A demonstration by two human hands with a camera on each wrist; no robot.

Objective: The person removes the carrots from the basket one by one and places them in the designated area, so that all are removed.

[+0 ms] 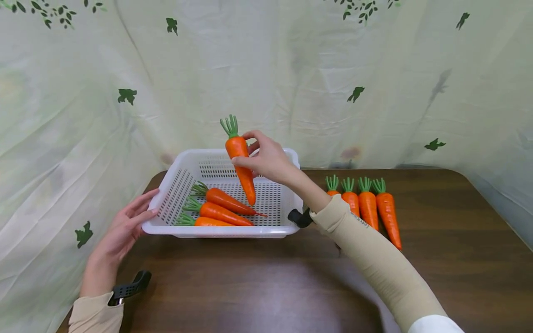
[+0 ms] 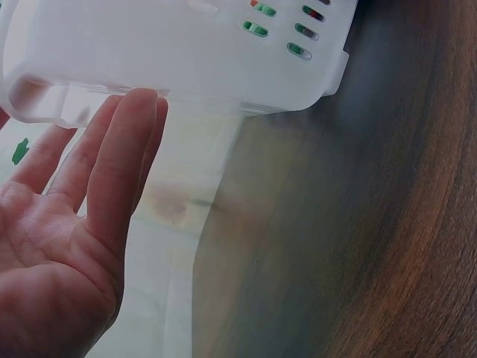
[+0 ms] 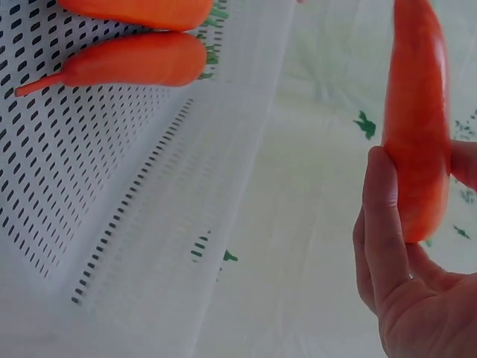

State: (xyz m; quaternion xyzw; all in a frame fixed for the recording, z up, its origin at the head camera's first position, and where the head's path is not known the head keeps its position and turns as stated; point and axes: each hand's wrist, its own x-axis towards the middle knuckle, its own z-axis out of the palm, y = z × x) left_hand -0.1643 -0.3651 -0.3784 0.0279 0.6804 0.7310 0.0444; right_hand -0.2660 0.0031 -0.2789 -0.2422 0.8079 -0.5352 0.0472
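Between the thumb and fingers of my right hand is an orange carrot with a green stubby top. It is held above the white basket, its top up and its tip pointing down. In the right wrist view the fingers press on both sides of this carrot. Three more carrots lie side by side on the basket's floor, tops to the left. My left hand touches the basket's left rim with extended fingers. From the left wrist, the fingertips meet the basket's edge.
Several carrots lie in a row on the brown table to the right, partly behind my right forearm. A pale curtain with leaf prints hangs behind the table and along its left side.
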